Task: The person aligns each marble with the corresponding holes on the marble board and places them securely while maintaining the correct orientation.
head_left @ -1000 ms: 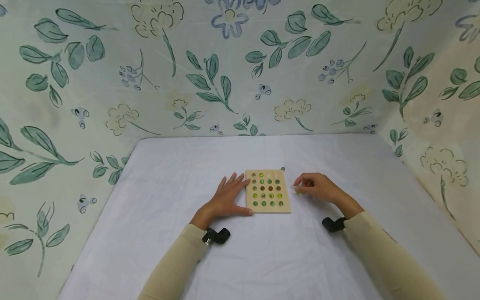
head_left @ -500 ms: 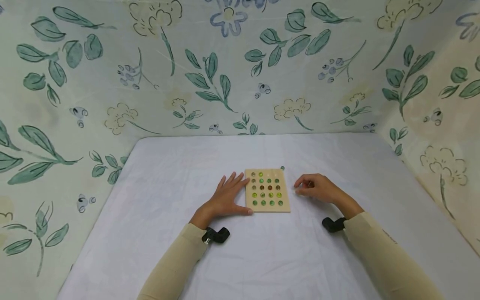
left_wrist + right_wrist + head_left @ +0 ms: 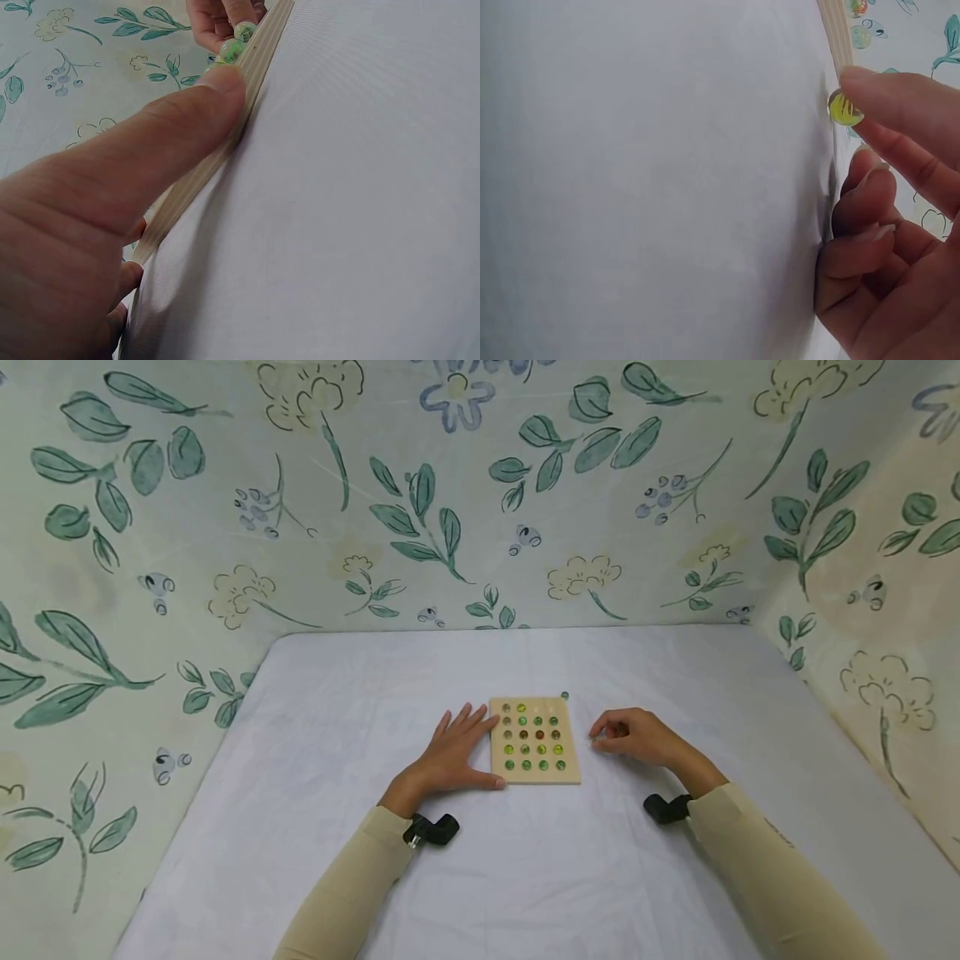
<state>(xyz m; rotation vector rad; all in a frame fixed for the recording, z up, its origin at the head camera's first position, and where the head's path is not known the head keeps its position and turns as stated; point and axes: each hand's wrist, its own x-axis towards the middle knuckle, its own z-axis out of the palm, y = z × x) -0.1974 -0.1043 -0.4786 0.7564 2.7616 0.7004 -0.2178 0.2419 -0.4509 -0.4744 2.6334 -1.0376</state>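
Note:
A square, pale wooden board (image 3: 534, 757) lies on the white cloth, with glass marbles in rows on it, mostly green and yellow-green, some reddish brown. Along its left side rests my left hand (image 3: 450, 756), fingers spread; the thumb (image 3: 180, 120) touches the near edge in the left wrist view. To the right of the board, apart from it, my right hand (image 3: 633, 735) pinches a yellow marble (image 3: 845, 109) between thumb and index finger, the other fingers curled. In the head view those fingers mostly hide this marble. Spots at the board's upper right hold no marble.
One loose green marble (image 3: 566, 695) sits by the board's far right corner. White cloth (image 3: 360, 693) covers the table. Floral fabric (image 3: 480, 510) hangs behind and at both sides. Each wrist carries a black camera mount (image 3: 433, 830).
The yellow marble, seen below my right fingertips a second ago, is now mostly hidden by them in the head view. Both hands stay almost in place; the head view shifts slightly.

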